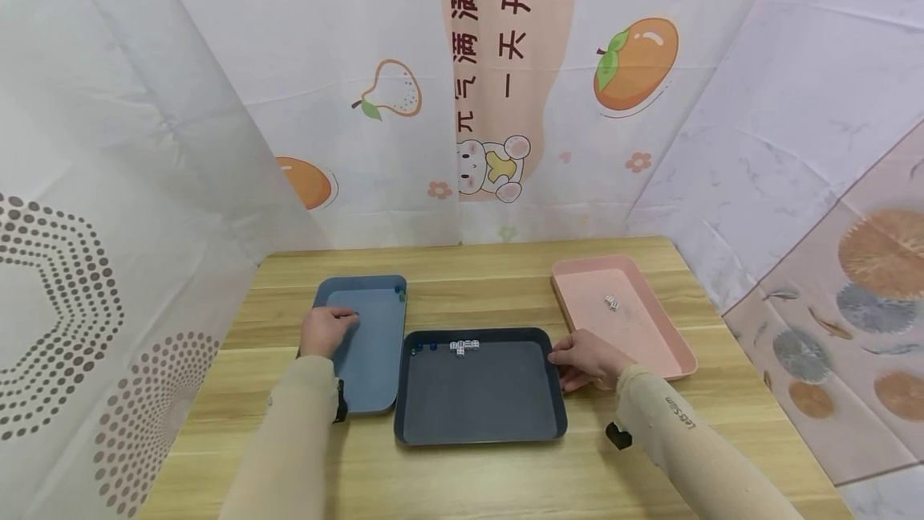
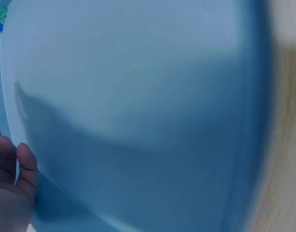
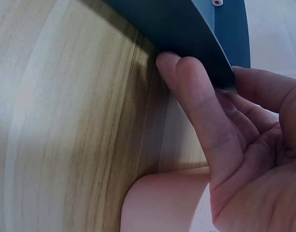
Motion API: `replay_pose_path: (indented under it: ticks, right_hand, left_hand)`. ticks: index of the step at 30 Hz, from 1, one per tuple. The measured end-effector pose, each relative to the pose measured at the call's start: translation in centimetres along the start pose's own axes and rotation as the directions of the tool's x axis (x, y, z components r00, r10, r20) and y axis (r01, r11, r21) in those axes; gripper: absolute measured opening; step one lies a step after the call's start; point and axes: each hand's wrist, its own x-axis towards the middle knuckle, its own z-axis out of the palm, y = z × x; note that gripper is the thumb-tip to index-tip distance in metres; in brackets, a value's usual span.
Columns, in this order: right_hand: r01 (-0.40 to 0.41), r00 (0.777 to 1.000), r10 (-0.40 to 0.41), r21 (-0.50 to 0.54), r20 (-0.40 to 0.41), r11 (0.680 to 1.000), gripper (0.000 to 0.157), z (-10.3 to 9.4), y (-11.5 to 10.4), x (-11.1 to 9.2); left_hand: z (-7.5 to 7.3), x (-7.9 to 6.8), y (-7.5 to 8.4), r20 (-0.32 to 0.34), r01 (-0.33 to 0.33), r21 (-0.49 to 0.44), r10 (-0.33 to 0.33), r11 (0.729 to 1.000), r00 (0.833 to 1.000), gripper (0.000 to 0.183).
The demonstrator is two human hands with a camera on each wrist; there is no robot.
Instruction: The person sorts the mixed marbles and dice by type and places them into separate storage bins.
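My right hand [image 1: 588, 358] pinches the right rim of the dark grey-blue tray [image 1: 480, 412]. In the right wrist view its thumb [image 3: 263, 87] lies at the rim's edge, with fingers [image 3: 193, 77] against the outer underside. White dice [image 1: 462, 345] and small blue and green beads [image 1: 426, 346] lie along that tray's far side. My left hand [image 1: 326, 331] is over the left side of the blue tray [image 1: 375, 359], its fingers loosely bent with nothing seen between them. A few blue and green beads [image 1: 400, 293] sit in the blue tray's far right corner.
A pink tray [image 1: 642, 327] with a few white dice [image 1: 612, 302] stands at the right, beside my right hand. All three trays are on a wooden table [image 1: 476, 279]. A printed curtain [image 1: 404, 14] hangs behind the table's far edge.
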Motion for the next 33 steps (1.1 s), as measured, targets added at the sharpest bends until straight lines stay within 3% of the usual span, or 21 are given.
replay_pose_path:
  ticks: [9, 20, 33]
  right_hand:
    - [-0.006, 1.0, 0.006, 0.008, 0.008, 1.0, 0.023, 0.0, 0.0, 0.1]
    - [-0.006, 1.0, 0.006, -0.005, 0.001, 1.0, 0.023, 0.2, -0.1, 0.0]
    - [-0.016, 1.0, 0.016, 0.009, -0.015, 1.0, 0.02, 0.1, -0.1, 0.0]
  left_hand:
    - [0.6, -0.3, -0.3, -0.015, 0.074, -0.01, -0.074, 0.997, 0.997, 0.026]
    - [0.9, -0.5, 0.1, -0.063, 0.117, 0.031, -0.114, 0.993, 0.991, 0.024]
    - [1.2, -0.3, 0.5, -0.062, 0.188, 0.065, -0.184, 0.98, 0.981, 0.022]
